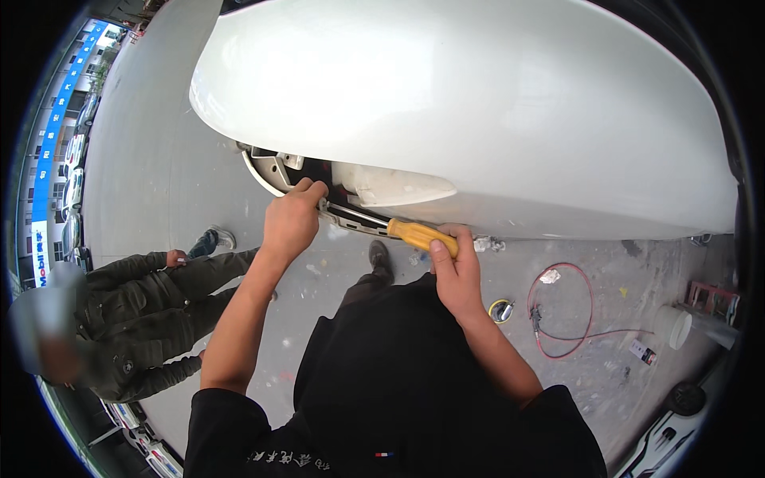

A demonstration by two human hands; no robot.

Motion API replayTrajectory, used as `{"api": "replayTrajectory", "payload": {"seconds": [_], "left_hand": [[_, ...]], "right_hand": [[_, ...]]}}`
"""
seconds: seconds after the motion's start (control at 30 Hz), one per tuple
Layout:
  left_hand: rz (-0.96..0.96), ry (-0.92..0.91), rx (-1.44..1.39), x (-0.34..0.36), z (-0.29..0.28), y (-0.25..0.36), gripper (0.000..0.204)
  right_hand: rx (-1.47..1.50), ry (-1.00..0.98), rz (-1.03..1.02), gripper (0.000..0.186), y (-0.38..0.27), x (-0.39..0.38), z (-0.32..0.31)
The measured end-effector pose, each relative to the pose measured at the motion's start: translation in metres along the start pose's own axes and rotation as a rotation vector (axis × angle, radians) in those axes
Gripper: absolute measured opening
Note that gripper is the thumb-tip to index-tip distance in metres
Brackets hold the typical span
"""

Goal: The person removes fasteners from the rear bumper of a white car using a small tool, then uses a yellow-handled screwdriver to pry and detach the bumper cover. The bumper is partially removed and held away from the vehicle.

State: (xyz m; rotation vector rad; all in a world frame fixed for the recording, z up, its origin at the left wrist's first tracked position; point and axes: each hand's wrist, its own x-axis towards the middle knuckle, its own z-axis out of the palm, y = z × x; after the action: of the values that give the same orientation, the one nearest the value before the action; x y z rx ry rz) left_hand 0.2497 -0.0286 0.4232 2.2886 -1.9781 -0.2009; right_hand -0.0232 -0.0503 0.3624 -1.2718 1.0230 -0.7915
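Note:
A screwdriver with a yellow handle [421, 237] lies across the lower edge of a white car body panel [446, 95]. My right hand [458, 267] is closed around the end of that handle. The metal shaft points left toward a pale slotted bracket strip [358, 223] under the panel. At the strip's left part, my left hand [296, 217] is closed with its fingertips at the gap, close to the screwdriver's tip. What those fingers pinch, if anything, is hidden. Behind them the gap shows a dark cavity and a whitish plastic part [390, 187].
A person in dark work clothes [151, 311] is at my left. On the stained grey floor to the right lie a red hose [591, 307] and a yellow ring-shaped item [500, 311]. A white bucket [676, 328] stands farther right. Parked cars [73, 175] line the far left.

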Motion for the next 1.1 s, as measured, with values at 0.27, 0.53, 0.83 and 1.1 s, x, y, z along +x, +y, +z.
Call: {"api": "replayTrajectory", "payload": {"seconds": [0.27, 0.53, 0.83, 1.1], "left_hand": [[0.01, 0.043, -0.004, -0.003, 0.001, -0.002, 0.024], [-0.019, 0.008, 0.003, -0.002, -0.001, -0.001, 0.023], [-0.001, 0.02, 0.023, -0.002, 0.0, -0.002, 0.02], [-0.027, -0.01, 0.011, -0.004, 0.001, -0.004, 0.021]], "right_hand": [[-0.038, -0.039, 0.212, 0.02, -0.005, -0.005, -0.001], [0.326, 0.045, -0.046, 0.024, 0.016, -0.01, 0.013], [0.286, 0.044, 0.014, 0.023, 0.011, -0.003, 0.008], [0.236, 0.005, 0.162, 0.023, -0.005, -0.007, 0.006]]}}
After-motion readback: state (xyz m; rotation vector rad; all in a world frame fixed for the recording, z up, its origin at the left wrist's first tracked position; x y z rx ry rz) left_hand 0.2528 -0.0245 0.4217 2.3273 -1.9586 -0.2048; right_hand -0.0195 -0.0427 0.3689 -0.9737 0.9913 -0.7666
